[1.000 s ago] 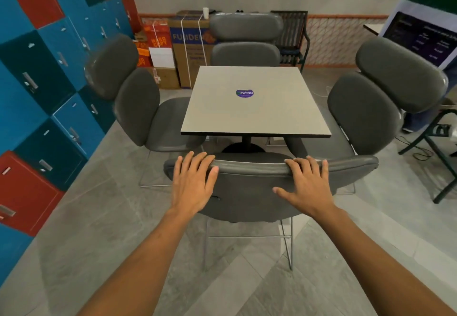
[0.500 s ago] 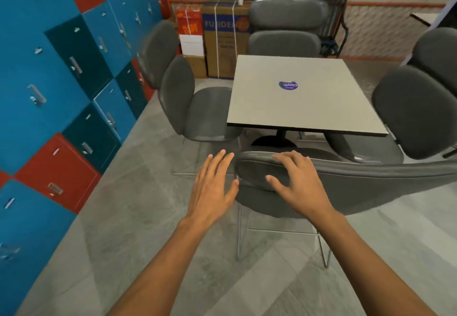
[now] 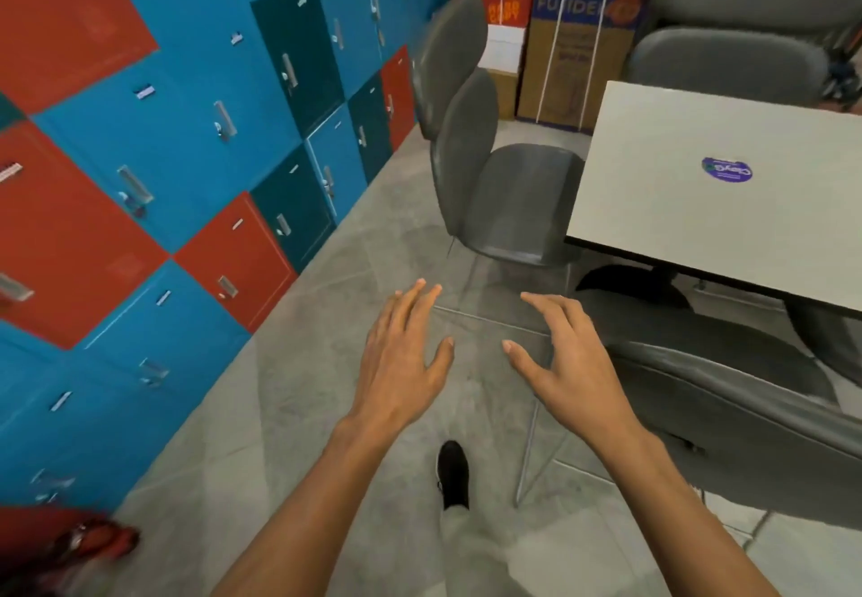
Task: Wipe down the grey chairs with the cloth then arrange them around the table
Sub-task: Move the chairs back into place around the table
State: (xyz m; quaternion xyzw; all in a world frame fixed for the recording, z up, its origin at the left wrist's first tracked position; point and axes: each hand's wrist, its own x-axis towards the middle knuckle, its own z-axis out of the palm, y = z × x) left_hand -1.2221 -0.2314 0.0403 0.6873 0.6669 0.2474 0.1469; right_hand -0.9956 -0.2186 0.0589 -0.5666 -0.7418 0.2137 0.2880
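A wall of blue, teal and red lockers [image 3: 196,139] fills the left of the frame, above a grey tiled floor [image 3: 289,391]. At the right edge stands the pale square tabletop [image 3: 690,204] with a purple sticker [image 3: 726,170]. Three grey chairs are in view around it. The near chair [image 3: 746,414] at lower right shows its backrest top running left to right, its seat tucked toward the tabletop. The left chair [image 3: 508,195] at upper centre faces right, toward the tabletop, its tall back upright. The far chair [image 3: 741,31] at upper right sits behind the tabletop. Cardboard boxes [image 3: 578,36] stand against the back wall. Both hands hover over the floor at centre frame, apart, fingers spread and holding nothing: the left hand [image 3: 401,363] flat, the right hand [image 3: 569,363] slightly curved, just left of the near chair. A black shoe [image 3: 452,473] shows below them. No cloth can be made out.
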